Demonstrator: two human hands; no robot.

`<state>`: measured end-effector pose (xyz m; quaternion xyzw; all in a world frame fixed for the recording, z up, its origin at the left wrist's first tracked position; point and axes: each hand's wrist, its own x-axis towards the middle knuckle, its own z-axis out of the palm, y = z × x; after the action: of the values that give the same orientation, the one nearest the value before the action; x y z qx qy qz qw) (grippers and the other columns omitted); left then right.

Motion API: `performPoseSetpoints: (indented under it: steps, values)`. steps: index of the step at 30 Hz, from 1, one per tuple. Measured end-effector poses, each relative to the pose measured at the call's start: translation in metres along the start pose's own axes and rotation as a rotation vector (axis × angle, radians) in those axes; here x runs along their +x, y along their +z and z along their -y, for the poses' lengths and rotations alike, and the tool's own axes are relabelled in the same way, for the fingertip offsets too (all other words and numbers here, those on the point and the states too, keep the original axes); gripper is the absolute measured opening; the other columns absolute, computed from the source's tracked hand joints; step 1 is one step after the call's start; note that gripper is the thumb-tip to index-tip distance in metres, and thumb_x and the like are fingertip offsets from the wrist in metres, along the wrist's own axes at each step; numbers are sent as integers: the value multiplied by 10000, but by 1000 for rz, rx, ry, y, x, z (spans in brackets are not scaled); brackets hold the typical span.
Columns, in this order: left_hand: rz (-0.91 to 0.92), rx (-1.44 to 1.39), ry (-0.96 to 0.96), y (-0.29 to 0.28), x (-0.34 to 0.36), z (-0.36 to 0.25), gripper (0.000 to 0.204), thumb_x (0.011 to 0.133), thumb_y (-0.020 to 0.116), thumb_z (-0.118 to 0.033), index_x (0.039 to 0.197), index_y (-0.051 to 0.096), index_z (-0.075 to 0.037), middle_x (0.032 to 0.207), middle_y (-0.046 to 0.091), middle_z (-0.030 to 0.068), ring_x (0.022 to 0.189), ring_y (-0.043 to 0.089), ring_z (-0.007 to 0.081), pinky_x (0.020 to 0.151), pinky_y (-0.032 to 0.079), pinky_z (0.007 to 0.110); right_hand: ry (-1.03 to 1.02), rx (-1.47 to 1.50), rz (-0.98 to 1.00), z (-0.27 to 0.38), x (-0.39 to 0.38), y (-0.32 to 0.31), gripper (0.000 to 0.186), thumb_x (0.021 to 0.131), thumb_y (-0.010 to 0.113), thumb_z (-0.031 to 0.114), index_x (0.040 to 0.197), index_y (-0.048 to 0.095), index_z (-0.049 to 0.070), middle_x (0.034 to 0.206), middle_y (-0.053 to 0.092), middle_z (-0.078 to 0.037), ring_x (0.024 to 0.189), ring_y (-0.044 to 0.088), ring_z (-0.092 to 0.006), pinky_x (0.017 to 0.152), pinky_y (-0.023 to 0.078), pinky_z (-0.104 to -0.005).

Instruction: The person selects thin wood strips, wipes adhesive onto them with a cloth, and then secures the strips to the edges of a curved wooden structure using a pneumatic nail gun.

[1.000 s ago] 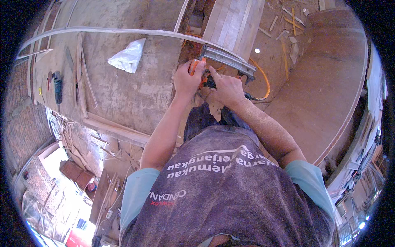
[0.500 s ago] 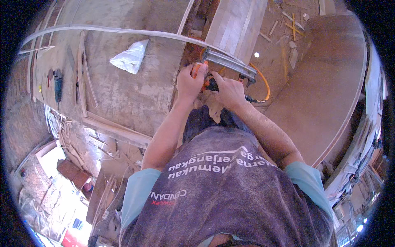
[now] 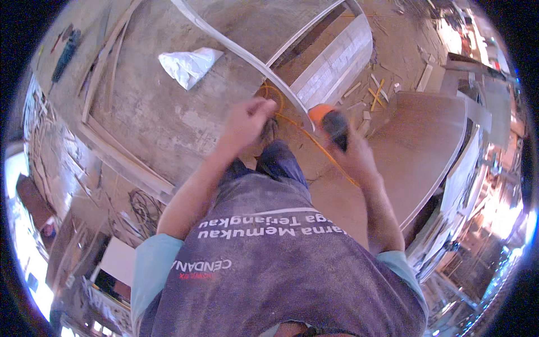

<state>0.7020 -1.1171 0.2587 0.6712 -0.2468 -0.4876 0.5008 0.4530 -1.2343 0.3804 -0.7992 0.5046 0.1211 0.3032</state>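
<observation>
My right hand grips an orange and black nail gun, held out over the right side near the end of a long pale curved strip. My left hand is apart from the tool, left of the strip, thumb and fingers drawn together. Motion smears it, and what it pinches, if anything, cannot be made out. A yellow-orange hose runs from coils near my left hand down toward my right forearm. Both forearms come up past my dusty dark shirt.
A crumpled white plastic bag lies on the scuffed surface ahead. Farther left is a dark green power tool. A panelled wooden piece stands ahead right, beside wood scraps. At the right lies a large brown curved panel.
My hands have moved apart: the left has come off the nail gun, while the right has carried it rightward and turned it. The view has swung, tilting the strip more steeply.
</observation>
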Motion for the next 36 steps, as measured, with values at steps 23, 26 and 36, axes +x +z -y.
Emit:
performPoseSetpoints:
  steps: [23,26,36]
  values:
    - [-546,250,52,-33,152,15,545,862,772,-547,941,748,-8,841,751,127,767,710,266,758,557,391,-177,-459,870,138,270,-97,449,894,757,446,988,651,20,546,481,19,405,474,-91,400,365,-278]
    - [-563,234,77,-31,150,13,524,857,786,-525,925,740,-8,823,743,120,751,703,265,745,553,391,-83,-452,921,140,280,-95,441,890,762,437,986,660,20,539,478,18,406,482,-92,403,372,-280]
    - [-569,171,42,-31,139,1,424,882,750,-478,927,718,-58,856,736,120,813,709,295,764,557,417,-41,-524,888,149,282,-85,423,875,798,417,996,680,29,541,453,34,399,439,-73,382,333,-267]
